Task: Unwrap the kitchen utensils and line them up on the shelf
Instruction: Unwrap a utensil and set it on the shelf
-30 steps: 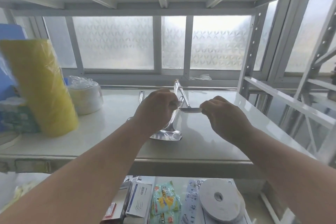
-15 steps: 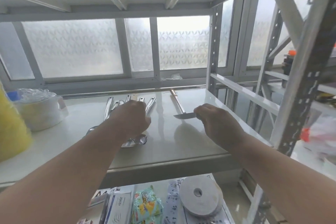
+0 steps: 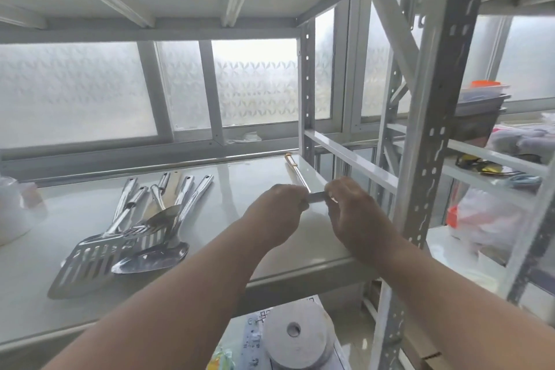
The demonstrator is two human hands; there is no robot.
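Since a moment ago my left hand has left the utensil pile and joined my right hand; both now pinch the slim utensil lying at the shelf's right end. I should peel any wrap gently and keep it parallel to the others.

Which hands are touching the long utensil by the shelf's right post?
Touching, both: the head view shows the left hand and right hand pinching the long utensil between them.
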